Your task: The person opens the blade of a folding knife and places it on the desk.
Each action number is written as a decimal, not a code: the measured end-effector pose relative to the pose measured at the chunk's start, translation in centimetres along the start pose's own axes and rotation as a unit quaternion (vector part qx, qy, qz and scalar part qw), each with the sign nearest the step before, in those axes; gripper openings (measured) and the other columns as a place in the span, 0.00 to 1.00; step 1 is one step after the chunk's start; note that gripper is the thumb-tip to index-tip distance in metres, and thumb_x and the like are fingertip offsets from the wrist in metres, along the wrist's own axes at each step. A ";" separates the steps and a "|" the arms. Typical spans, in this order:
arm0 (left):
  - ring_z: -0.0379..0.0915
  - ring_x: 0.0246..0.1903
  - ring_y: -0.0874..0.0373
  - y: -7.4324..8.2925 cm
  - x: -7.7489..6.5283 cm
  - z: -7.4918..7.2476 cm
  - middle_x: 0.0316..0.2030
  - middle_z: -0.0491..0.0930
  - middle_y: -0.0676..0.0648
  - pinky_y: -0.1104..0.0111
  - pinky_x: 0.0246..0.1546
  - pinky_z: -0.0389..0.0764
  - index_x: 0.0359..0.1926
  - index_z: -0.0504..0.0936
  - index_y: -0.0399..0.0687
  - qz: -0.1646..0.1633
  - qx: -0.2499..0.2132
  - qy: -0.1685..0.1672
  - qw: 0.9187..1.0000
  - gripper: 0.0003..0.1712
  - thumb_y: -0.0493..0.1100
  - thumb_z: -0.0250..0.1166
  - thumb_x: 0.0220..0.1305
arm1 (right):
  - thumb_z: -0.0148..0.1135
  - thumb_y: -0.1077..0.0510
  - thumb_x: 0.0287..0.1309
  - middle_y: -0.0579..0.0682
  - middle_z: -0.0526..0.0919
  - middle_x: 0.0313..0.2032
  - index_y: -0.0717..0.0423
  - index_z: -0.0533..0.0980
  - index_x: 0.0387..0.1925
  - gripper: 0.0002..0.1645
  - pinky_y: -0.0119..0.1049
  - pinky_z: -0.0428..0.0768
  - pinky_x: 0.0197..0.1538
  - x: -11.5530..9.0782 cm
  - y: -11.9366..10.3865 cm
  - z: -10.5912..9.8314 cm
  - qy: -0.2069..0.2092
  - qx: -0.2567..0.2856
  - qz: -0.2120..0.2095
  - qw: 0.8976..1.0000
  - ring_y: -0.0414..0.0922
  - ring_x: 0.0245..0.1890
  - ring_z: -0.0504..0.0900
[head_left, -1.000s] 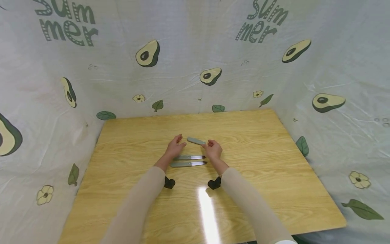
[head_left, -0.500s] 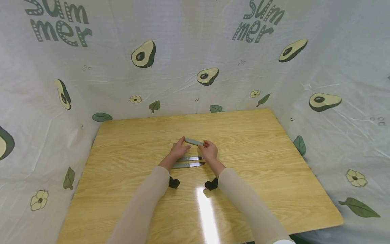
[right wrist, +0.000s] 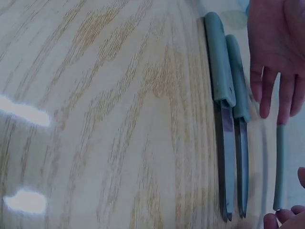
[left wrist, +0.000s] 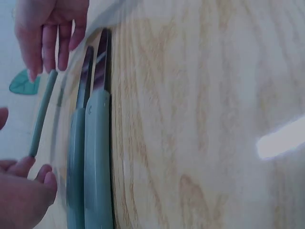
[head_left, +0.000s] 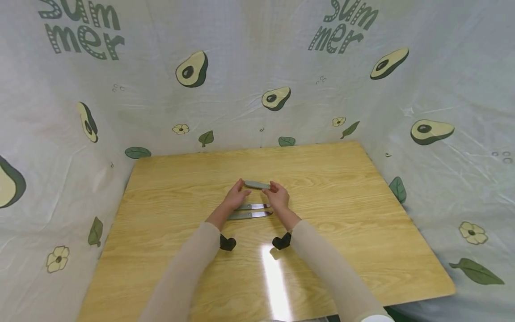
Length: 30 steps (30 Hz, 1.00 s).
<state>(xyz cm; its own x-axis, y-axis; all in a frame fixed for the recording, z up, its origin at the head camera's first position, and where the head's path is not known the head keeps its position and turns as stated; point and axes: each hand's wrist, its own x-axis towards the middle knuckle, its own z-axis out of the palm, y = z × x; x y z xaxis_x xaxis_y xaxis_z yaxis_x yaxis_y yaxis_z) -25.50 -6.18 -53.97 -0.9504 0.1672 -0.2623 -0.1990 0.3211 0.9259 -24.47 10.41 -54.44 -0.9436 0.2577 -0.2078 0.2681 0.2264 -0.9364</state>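
Note:
A grey-green knife (head_left: pixel 257 184) hangs just above the wooden table, with only its handle showing and no blade visible. Its left end meets a fingertip of my left hand (head_left: pixel 234 197), whose thumb stands apart from it. My right hand (head_left: pixel 279 197) holds the other end with its fingertips; their exact contact is partly hidden. Between hands and body lie two like knives side by side, blades to the right: the nearer knife (right wrist: pixel 220 62) and the farther knife (left wrist: pixel 76 157). My left hand covers part of the farther handle in the head view.
The light wooden table (head_left: pixel 342 214) reaches to a patterned cloth backdrop (head_left: pixel 237 80) at the back and sides. A bright light reflection (head_left: pixel 275 277) falls near its front edge. Black wrist mounts (head_left: pixel 227 243) stick out below the sleeves.
My left hand has moved from beside the knife to touch its left end. The knife has turned slightly towards level. Both other knives stay in place.

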 end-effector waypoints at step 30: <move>0.78 0.32 0.67 -0.9 -3.4 -1.2 0.46 0.80 0.45 0.66 0.38 0.82 0.44 0.85 0.39 0.000 -0.159 0.172 0.972 0.12 0.36 0.69 0.59 | 0.60 0.69 0.61 0.53 0.81 0.36 0.74 0.73 0.55 0.21 0.38 0.83 0.54 -0.8 -1.2 1.2 -0.111 0.208 0.010 0.972 0.44 0.39 0.84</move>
<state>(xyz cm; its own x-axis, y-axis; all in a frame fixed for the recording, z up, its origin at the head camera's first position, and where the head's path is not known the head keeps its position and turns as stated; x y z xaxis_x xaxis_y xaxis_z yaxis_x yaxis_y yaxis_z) -22.34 -8.22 -53.60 -0.9631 -0.1729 -0.2061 -0.2107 0.0083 0.9775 -24.32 8.81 -53.46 -0.9698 0.0397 -0.2407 0.2294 -0.1876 -0.9551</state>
